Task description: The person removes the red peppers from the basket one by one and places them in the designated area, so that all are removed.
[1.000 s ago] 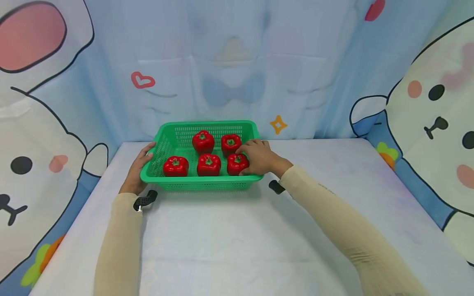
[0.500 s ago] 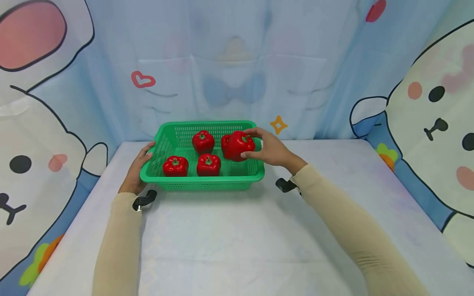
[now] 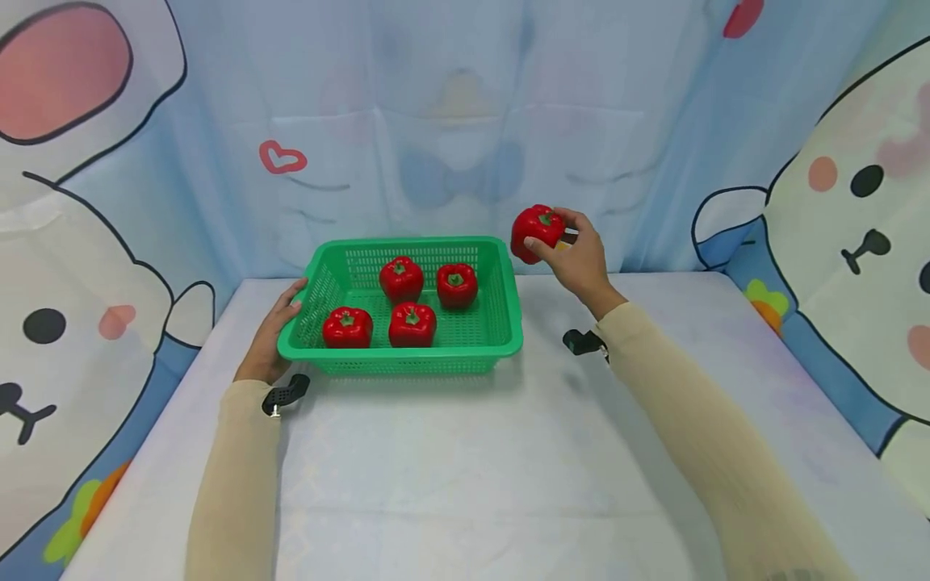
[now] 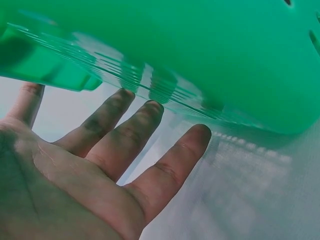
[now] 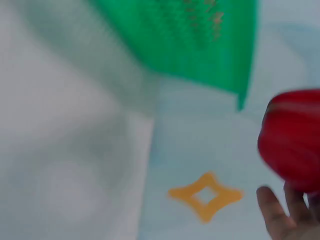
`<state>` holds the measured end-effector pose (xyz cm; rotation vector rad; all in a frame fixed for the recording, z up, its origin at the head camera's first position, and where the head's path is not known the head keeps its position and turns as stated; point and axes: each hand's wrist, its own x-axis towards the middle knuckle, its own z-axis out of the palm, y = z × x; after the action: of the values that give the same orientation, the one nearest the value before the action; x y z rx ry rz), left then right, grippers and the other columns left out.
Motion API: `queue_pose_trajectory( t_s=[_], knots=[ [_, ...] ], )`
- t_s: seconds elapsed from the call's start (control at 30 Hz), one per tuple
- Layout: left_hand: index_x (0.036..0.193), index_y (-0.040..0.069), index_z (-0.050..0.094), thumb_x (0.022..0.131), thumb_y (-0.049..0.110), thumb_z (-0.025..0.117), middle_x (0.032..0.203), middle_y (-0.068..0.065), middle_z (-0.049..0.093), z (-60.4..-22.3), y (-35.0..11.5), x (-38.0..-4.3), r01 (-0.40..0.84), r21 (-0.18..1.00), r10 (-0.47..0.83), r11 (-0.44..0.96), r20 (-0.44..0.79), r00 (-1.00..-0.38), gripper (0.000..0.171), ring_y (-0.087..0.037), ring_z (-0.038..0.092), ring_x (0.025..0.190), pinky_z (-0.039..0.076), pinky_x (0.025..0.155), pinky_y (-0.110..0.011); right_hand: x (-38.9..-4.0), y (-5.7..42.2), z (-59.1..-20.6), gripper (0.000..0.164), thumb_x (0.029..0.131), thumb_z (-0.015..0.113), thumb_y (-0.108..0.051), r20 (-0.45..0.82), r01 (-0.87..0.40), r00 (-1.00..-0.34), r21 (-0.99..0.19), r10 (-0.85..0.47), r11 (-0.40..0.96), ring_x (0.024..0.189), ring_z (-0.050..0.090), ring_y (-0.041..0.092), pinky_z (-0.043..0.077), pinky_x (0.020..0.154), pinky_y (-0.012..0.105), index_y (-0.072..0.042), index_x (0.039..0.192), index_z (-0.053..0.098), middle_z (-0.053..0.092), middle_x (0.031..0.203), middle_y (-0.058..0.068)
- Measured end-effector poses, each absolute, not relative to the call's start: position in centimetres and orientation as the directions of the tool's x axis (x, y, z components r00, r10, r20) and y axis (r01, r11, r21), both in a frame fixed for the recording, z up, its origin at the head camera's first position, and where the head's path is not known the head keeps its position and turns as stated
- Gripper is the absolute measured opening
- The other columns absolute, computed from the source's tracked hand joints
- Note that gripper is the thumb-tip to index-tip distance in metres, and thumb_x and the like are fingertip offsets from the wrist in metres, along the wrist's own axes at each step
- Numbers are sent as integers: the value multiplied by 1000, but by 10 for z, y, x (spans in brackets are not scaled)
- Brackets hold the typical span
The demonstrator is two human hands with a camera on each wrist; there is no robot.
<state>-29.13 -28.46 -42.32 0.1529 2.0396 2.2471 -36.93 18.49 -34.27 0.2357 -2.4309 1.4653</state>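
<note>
A red bell pepper [image 3: 536, 234] is held up in the air by my right hand [image 3: 584, 262], off the right end of the green basket [image 3: 400, 355]. Fingers and thumb pinch it from the right; the right wrist view shows this pepper [image 5: 295, 140] at its right edge, partly cut off. My left hand [image 3: 270, 335] rests against the basket's left end. In the left wrist view the left hand's fingers [image 4: 172, 162] are nearly straight, tips at the basket's underside [image 4: 210, 65]. Several other red bell peppers, one of them at front left [image 3: 347, 328], sit inside the basket, stems up.
A white cloth-covered table [image 3: 465, 468] carries the basket near its back edge. Behind it hangs a light blue curtain [image 3: 458, 121] printed with cartoon figures. A black wrist camera [image 3: 286, 393] sits on the left wrist, another [image 3: 584, 342] on the right.
My right hand has gripped the front right pepper, lifted it out of the basket, and carried it up and to the right. The left hand and basket stay in place.
</note>
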Motion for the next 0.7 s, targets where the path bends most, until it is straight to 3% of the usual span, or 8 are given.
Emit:
queue_pose_trajectory(
  t_s=[0.13, 0.33, 0.7],
  knots=[
    [157, 36, 20, 105, 42, 41, 163, -9, 16, -424, -285, -292, -8, 995, 140, -95, 5, -990, 56, -14, 42, 128, 50, 89, -17, -381, 193, -359, 81, 87, 75, -32, 279, -197, -958, -813, 69, 548, 130, 44, 36, 50, 98, 53, -6, 151, 33, 42, 148, 17],
    [157, 37, 21, 106, 41, 40, 163, -6, 15, -425, -284, -294, -23, 996, 128, -87, -12, -992, 55, -18, 37, 133, 49, 90, -17, -390, 200, -386, 83, 89, 72, -39, 183, -109, -982, -769, 55, 630, 127, 44, 38, 49, 99, 53, -1, 151, 31, 41, 148, 21],
    [157, 38, 22, 105, 42, 41, 163, -8, 17, -426, -286, -296, -12, 996, 125, -86, -2, -992, 55, -14, 44, 124, 50, 88, -19, -401, 198, -403, 84, 89, 73, -38, 83, -47, -996, -741, 22, 670, 137, 38, 41, 43, 106, 55, -1, 150, 30, 38, 150, 25]
  ],
)
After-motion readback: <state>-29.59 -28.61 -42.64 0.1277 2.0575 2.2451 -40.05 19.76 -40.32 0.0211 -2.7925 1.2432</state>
